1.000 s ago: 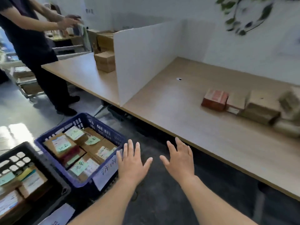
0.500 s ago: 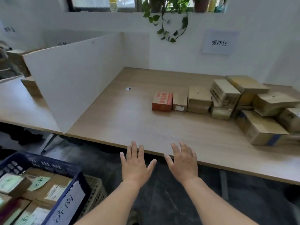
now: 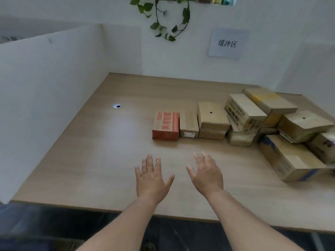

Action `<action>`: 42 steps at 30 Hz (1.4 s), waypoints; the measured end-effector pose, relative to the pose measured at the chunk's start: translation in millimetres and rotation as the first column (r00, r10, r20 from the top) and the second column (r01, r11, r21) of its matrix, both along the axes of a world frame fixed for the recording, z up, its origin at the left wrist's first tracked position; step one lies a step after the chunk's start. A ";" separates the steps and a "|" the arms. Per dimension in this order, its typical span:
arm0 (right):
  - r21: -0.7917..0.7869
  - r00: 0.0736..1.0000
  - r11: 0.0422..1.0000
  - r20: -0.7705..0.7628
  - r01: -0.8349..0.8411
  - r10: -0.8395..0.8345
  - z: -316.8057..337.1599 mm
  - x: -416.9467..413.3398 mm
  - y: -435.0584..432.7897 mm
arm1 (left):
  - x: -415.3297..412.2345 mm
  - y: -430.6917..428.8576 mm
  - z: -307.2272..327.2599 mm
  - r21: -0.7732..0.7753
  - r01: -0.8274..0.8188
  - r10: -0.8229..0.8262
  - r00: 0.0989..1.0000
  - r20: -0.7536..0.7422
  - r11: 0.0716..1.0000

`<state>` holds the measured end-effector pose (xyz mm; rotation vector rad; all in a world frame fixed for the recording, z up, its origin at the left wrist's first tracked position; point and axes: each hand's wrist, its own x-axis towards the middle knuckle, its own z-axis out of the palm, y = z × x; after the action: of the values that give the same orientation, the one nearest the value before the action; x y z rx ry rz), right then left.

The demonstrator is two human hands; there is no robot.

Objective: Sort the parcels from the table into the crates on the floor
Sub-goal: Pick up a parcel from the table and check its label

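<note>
A red and white parcel (image 3: 165,125) lies on the wooden table (image 3: 94,160), at the left end of a row of brown cardboard parcels. Right of it sit a small brown parcel (image 3: 188,126) and a taller brown box (image 3: 212,119). More boxes are heaped at the right, with a long blue-taped box (image 3: 290,158) in front. My left hand (image 3: 151,180) and my right hand (image 3: 205,173) hover over the table in front of the red parcel, fingers spread, holding nothing. No crates are in view.
A white divider board (image 3: 45,98) stands along the table's left side. A small grommet hole (image 3: 117,106) is in the tabletop. On the white back wall hang a paper sign (image 3: 227,44) and a trailing plant (image 3: 163,20). Dark floor shows below the table's front edge.
My view has swung from the floor crates up to the table. Both hands, still open, have moved forward from beyond the table's edge to above its top, closer to the parcels.
</note>
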<state>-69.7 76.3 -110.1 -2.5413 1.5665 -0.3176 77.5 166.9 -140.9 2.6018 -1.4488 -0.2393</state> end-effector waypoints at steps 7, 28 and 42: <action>0.075 0.996 0.995 0.053 0.063 -0.067 -1.5 78.7 -90.8 | 82.6 -87.2 6.3 -0.001 0.008 -0.008 1.000 -0.023 1.000; 0.350 0.982 0.918 -0.039 0.186 -0.184 -43.1 183.3 -229.5 | 186.1 -259.0 -22.2 -0.077 -0.040 -0.002 0.876 -0.482 0.996; 0.728 0.873 0.678 0.394 -0.105 -0.288 -7.0 161.2 -188.5 | 156.3 -195.7 20.2 -0.014 -0.310 0.241 0.765 -0.598 0.951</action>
<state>91.4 -112.2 -117.1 -1.5914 1.2654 -0.2345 233.7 -28.8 -120.6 2.2932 -0.8206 -0.8187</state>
